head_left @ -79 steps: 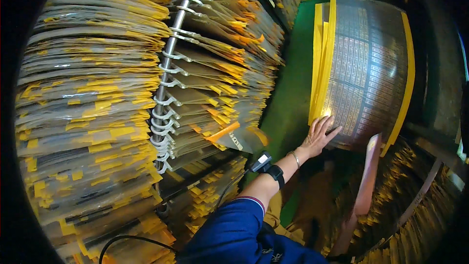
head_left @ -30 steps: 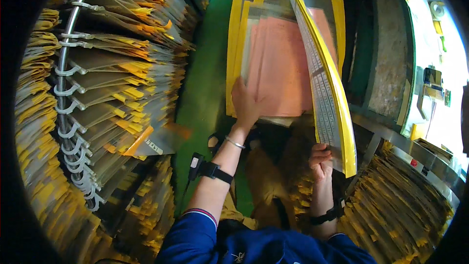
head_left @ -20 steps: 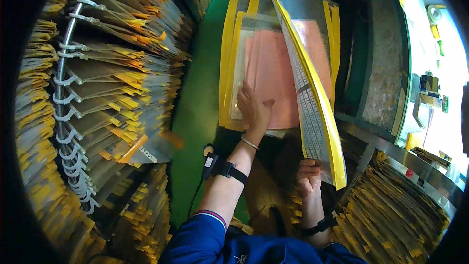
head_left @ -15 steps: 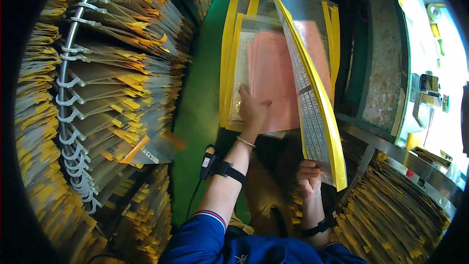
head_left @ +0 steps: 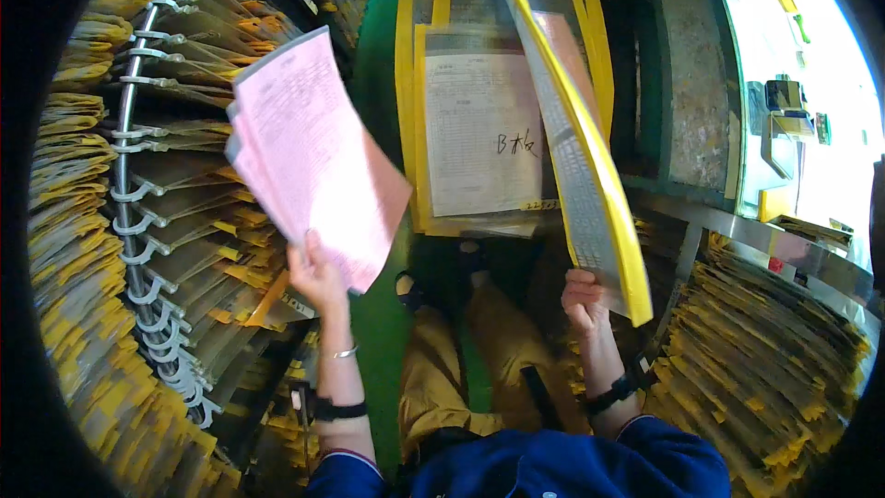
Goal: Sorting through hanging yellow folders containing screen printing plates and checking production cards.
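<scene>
Sorting of layered sheets, seen from above: your left hand (head_left: 318, 272) grips the pink sheets (head_left: 304, 148) by their lower edge, thumb on top, and holds them to the left of the stack (head_left: 406, 111), clear of it and in front of the hanging films (head_left: 221, 184) on the rail (head_left: 134, 65). Your right hand (head_left: 585, 300) has its fingers closed on the near end of a yellow-edged film (head_left: 581, 203), which stands steeply tilted over the stack's right part. Between the two, a white sheet (head_left: 475, 138) with handwriting lies exposed on the stack; to the right of the raised film, a pink sheet (head_left: 567, 55) shows, partly covered. What bears the stack cannot be made out. The step in hand appears to be separating the pink sheets from the layers while the film is held up as a flap. The next move probably calls for a steady right hand, so that the film does not drop across the white sheet, and for a light, even left grip, since the pink sheets bend readily and could fan apart or snag on the hanging films.
</scene>
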`<action>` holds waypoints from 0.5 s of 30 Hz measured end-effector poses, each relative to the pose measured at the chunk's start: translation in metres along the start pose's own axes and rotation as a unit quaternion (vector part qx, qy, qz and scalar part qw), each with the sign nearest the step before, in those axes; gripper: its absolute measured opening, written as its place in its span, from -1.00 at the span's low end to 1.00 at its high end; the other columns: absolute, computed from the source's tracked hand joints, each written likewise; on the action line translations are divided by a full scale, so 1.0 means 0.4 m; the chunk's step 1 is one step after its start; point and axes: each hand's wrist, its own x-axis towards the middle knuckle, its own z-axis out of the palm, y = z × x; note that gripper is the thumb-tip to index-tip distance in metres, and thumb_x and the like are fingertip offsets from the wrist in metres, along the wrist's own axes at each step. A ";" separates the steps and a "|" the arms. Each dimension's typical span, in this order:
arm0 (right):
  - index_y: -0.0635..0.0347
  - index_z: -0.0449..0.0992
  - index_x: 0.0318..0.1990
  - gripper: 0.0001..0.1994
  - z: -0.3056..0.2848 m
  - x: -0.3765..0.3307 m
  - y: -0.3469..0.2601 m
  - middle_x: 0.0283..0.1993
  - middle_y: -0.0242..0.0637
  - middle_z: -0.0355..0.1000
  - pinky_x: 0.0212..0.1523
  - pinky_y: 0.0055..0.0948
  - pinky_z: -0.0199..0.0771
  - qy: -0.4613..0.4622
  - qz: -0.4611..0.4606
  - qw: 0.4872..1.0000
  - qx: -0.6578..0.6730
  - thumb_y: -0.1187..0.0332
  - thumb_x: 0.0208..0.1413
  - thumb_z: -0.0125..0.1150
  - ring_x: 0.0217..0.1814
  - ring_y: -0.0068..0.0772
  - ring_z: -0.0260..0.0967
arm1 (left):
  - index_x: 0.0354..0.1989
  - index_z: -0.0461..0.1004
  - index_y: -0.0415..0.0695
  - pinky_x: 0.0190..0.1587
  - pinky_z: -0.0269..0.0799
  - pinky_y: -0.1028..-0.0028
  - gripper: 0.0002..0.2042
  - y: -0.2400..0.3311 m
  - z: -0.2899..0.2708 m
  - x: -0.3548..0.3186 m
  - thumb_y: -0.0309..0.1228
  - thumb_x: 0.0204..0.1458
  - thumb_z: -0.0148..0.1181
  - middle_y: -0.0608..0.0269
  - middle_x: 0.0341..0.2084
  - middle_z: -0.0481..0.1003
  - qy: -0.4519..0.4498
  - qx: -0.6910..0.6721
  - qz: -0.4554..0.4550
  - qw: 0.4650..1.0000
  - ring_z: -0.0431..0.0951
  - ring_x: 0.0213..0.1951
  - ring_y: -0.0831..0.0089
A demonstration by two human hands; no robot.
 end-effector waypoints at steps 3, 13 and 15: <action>0.23 0.38 -0.16 -0.77 -0.126 0.068 -0.010 -0.35 -0.15 0.34 -0.51 -0.56 0.46 0.002 -0.028 0.995 -0.091 0.24 0.21 0.03 -0.42 -0.49 0.36 | -0.30 0.42 -0.46 -0.26 0.41 0.48 -0.85 0.067 -0.110 -0.005 -0.55 0.11 0.09 0.15 -0.40 0.50 0.033 0.019 0.067 0.997 0.45 -0.36 0.50; 0.27 0.32 0.07 -0.49 -0.193 0.240 0.141 -0.03 -0.19 0.40 0.03 -0.37 0.38 0.305 0.005 0.803 -0.512 0.11 0.08 0.22 0.03 -0.30 0.35 | -0.22 0.49 -0.29 -0.26 0.36 0.60 -0.86 0.203 -0.152 -0.118 -0.52 0.07 0.18 0.31 -0.34 0.53 -0.106 -0.240 -0.148 0.954 0.44 -0.35 0.65; 0.28 0.32 0.07 -0.50 -0.215 0.229 0.127 -0.03 -0.19 0.40 0.04 -0.37 0.37 0.295 0.015 0.803 -0.518 0.13 0.09 0.22 0.03 -0.30 0.35 | -0.19 0.49 -0.29 -0.25 0.35 0.62 -0.83 0.211 -0.149 -0.127 -0.51 0.06 0.19 0.32 -0.31 0.54 -0.137 -0.249 -0.168 0.944 0.43 -0.34 0.68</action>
